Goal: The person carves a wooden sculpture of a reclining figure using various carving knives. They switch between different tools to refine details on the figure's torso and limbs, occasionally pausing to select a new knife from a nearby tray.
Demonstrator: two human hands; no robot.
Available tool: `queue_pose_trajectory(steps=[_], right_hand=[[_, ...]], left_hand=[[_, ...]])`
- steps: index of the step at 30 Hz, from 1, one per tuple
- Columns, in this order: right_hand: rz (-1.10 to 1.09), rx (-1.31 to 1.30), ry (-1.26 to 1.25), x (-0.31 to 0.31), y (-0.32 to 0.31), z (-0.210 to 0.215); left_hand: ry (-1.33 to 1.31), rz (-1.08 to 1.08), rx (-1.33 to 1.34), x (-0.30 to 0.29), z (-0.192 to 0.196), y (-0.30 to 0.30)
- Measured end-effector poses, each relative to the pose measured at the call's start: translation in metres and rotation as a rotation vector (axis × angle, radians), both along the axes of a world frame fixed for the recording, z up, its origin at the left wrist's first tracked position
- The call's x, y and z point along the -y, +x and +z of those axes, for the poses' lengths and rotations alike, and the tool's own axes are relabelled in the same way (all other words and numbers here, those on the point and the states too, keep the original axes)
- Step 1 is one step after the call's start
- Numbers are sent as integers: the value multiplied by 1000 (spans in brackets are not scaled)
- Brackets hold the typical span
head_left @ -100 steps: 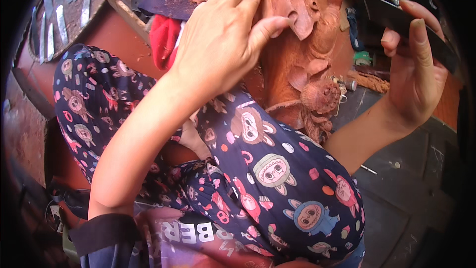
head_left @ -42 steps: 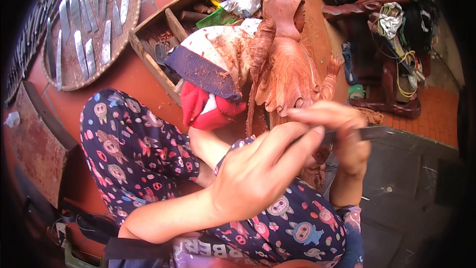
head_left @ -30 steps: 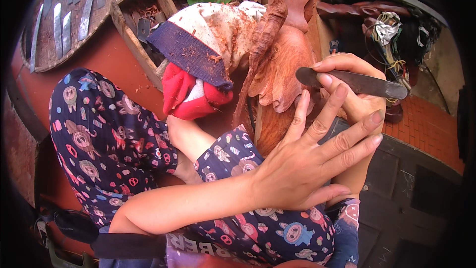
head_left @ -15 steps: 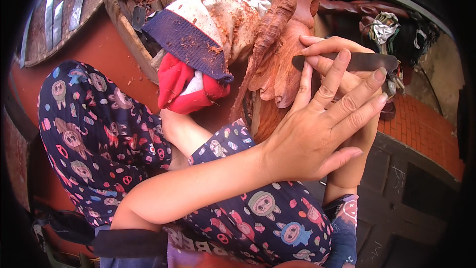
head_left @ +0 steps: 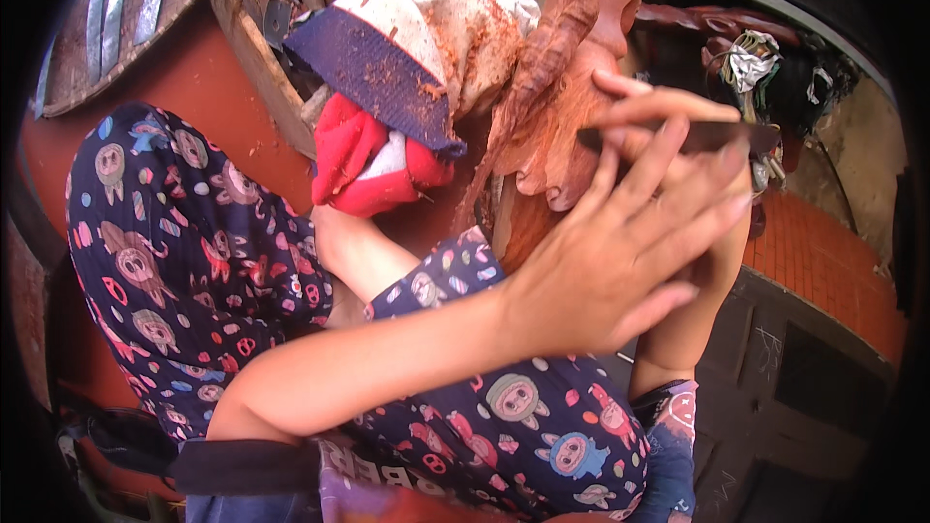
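Observation:
A reddish wood carving (head_left: 567, 116) with carved folds stands in front of my folded legs. My right hand (head_left: 668, 105), partly covered by the left, is closed round a dark flat metal scraper blade (head_left: 712, 137). The blade's left end lies near the carving's smooth face; whether it touches is unclear. My left hand (head_left: 601, 252) crosses over from the left, its fingers stretched and spread, somewhat blurred. Those fingertips overlap the blade and the right hand. A firm hold by the left is not visible.
A white, navy and red cloth (head_left: 378, 77) covered in shavings lies left of the carving. Behind it stands a wooden box (head_left: 257, 58) with scraps. A round woven tray (head_left: 73, 87) holds several metal strips at far left. Dark panels (head_left: 775, 378) lie at right.
My left hand has shifted slightly left and down and now looks blurred. The blade in my right hand has dropped a little, and the whole view has moved slightly.

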State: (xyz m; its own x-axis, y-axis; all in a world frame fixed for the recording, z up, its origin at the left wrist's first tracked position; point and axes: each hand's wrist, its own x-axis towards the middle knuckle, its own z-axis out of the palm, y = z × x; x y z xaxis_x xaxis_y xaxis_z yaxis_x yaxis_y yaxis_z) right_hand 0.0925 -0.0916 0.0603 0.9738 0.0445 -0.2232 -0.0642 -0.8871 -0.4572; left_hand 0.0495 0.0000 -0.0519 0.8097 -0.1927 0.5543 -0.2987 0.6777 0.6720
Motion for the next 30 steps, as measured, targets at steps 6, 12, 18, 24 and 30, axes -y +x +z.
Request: queue_pose_trajectory(steps=[6,12,18,24,30], right_hand=[[55,55,-58,-2,-3,3],[-133,121,118,-8,-5,-3],[49,50,148,17,-6,-1],[-12,30,207,16,-2,-2],[-73,171,190,-7,-8,-16]], left_hand=[[-7,-70,-72,-11,10,-1],[-17,61,-27,2,6,16],[-13,-48,-28,-5,5,4],[-9,-24,-28,-3,5,7],[-41,92,11,15,2,21]])
